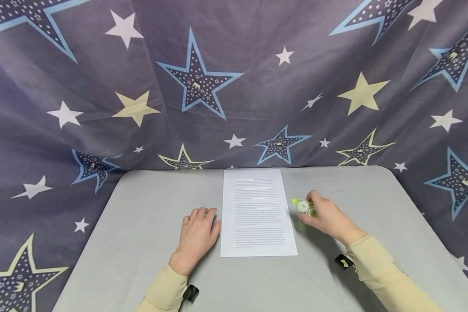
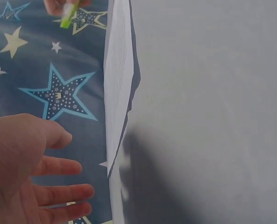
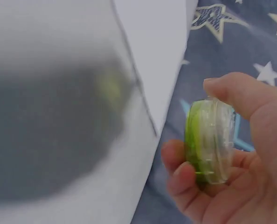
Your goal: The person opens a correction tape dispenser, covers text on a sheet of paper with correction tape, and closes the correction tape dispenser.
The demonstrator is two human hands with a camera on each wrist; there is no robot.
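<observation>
A green and clear correction tape (image 1: 304, 206) is in my right hand (image 1: 329, 216), just right of the paper's right edge. In the right wrist view the thumb lies on top of the correction tape (image 3: 208, 140) and the fingers curl beneath it. A printed sheet of paper (image 1: 257, 216) lies on the grey table, with several white strips across its upper lines of text. My left hand (image 1: 198, 236) is beside the sheet's left edge, holding nothing. Its fingers (image 2: 59, 193) are loosely spread in the left wrist view.
The grey table (image 1: 152, 208) extends on both sides of the sheet. Behind it hangs a dark cloth (image 1: 249, 95) with a star pattern. A small black device (image 1: 343, 261) sits at the right wrist, another black device (image 1: 191, 293) at the left.
</observation>
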